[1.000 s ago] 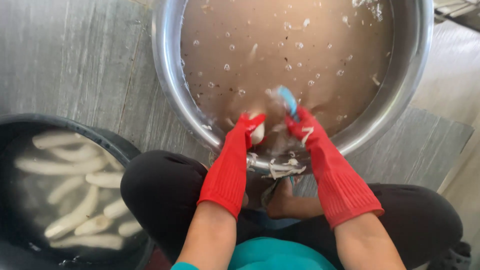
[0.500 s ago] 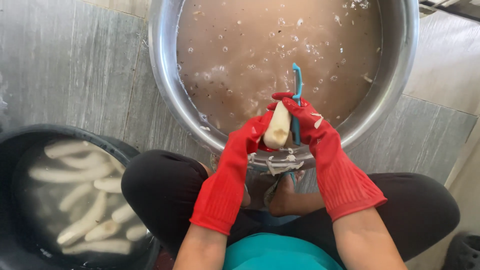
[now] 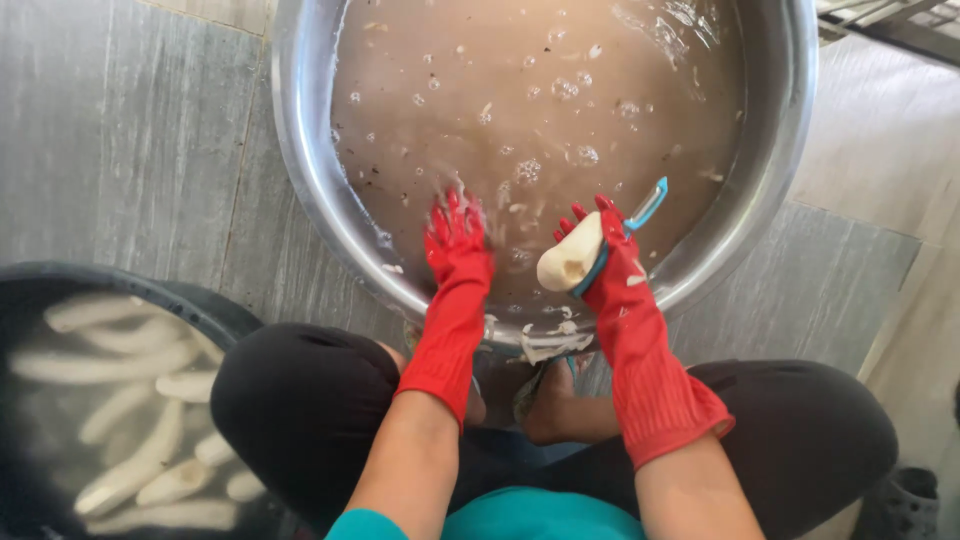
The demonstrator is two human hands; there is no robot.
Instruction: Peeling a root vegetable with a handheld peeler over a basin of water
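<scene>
Close in: peeled root in the right hand, left hand reaching into the basin

Nearest, the person's black-trousered knees flank bare feet at the rim of the wide round steel basin full of murky brown water. Just beyond, the right hand in a red rubber glove holds a pale peeled root piece above the water, fingers clamped on it together with a blue-handled peeler. The root's long axis runs from lower left up toward the right fingertips, its cut end facing the left hand in a red rubber glove. That left hand, fingers spread apart and empty, dips into the water just beside the root. Off to the left, a dark tub holds more peeled white roots in water.
</scene>
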